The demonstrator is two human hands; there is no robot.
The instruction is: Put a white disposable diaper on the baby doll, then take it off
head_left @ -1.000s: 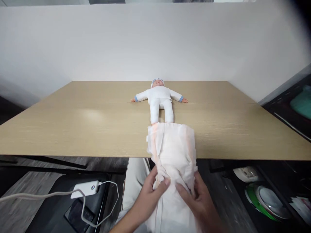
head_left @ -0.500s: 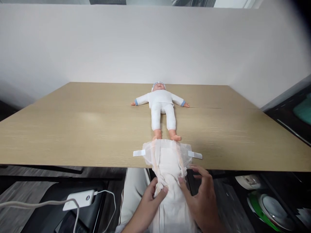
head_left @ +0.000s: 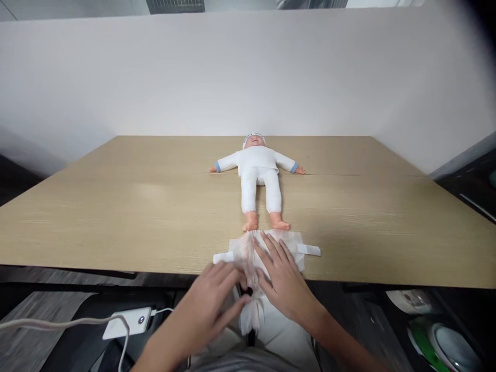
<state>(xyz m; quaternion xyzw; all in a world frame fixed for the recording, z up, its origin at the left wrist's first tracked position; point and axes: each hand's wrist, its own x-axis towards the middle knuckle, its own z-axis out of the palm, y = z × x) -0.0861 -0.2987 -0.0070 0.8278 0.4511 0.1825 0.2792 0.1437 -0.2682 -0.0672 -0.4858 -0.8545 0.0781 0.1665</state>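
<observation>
A white diaper (head_left: 241,249) lies over the table's front edge, its two side tabs spread out and its lower part hanging towards my lap. My right hand (head_left: 282,281) rests flat on the diaper's upper middle, fingers stretched out. At the diaper's left edge is my left hand (head_left: 215,297), slightly blurred, its fingers bent and its thumb held apart from them. Just beyond the diaper a baby doll (head_left: 258,175) lies on its back, arms out, in white clothes with blue cuffs and a cap. Its feet are close to the diaper's top edge.
The wooden table (head_left: 116,217) runs back to a pale wall (head_left: 248,72). Below it on the left, a white power bank (head_left: 127,323) with cables lies on a black seat (head_left: 73,336). Round containers (head_left: 445,341) stand low at the right.
My right hand has moved up from the diaper's side and now lies flat on it. My left hand has shifted left and up. The diaper's hanging lower part is less bunched and shows less.
</observation>
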